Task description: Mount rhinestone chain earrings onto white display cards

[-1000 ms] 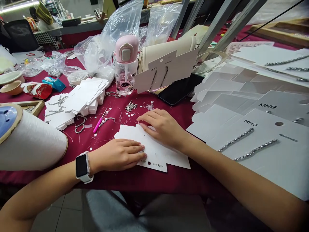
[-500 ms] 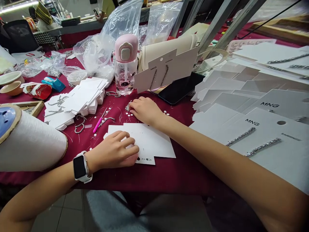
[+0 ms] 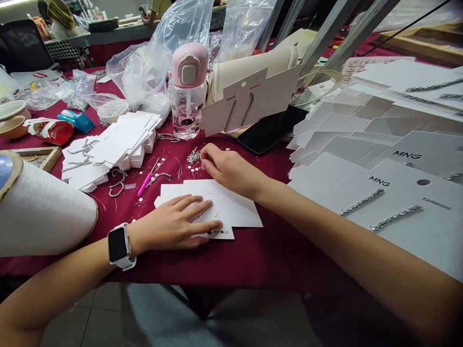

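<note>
My left hand (image 3: 173,224) lies flat with fingers spread on a white die-cut card (image 3: 235,212), which rests on the burgundy tablecloth (image 3: 253,260). A white-strapped smartwatch (image 3: 118,245) sits on that wrist. My right hand (image 3: 227,168) is curled just above the card's far edge, its fingertips gathered next to a small heap of silver rhinestone pieces (image 3: 193,156). Whether those fingertips pinch something small is hidden. Loose white beads (image 3: 193,168) are scattered near the heap.
Fanned MNG earring cards (image 3: 383,188) cover the right side. A stack of white cards (image 3: 126,140), a pink-handled tool (image 3: 145,185) and a pink-capped bottle (image 3: 188,91) stand ahead. A white yarn cone (image 3: 43,207) lies at left; a black phone (image 3: 271,129) sits beyond.
My right hand has moved off the card, up and left, to the rhinestone heap. The card now lies farther up the table, and my left hand has spread flat on it.
</note>
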`<state>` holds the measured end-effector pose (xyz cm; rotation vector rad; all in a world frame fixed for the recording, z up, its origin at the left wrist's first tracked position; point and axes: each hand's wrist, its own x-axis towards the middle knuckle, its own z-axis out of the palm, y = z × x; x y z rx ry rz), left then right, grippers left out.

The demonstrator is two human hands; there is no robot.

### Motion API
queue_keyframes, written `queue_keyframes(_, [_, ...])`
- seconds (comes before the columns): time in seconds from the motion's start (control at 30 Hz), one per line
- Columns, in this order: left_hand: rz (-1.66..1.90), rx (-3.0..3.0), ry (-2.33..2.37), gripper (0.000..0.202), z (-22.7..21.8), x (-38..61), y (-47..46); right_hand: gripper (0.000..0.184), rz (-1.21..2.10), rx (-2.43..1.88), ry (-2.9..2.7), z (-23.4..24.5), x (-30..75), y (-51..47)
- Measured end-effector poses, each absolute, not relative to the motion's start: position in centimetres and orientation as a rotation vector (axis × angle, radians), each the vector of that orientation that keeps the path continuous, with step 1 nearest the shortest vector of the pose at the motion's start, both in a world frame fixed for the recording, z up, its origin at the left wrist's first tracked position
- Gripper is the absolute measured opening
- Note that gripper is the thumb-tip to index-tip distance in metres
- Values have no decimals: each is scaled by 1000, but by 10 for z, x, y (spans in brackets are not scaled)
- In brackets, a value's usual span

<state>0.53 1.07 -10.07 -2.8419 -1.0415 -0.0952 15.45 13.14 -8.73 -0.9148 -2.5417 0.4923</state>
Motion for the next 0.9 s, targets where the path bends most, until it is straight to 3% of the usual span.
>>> queue_keyframes(0.33, [-146, -2847, -992, 34, -101, 3, 11, 16, 1066, -941, -2200, -96, 204, 99])
queue_keyframes(0.57, [-152, -2878, -960, 32, -99, 4, 11, 7, 841, -801, -2503, -92, 204, 89])
queue_keyframes(0.9, [-130, -2886, -985, 36, -100, 3, 10, 14, 658, -480, -2722, -100, 205, 83])
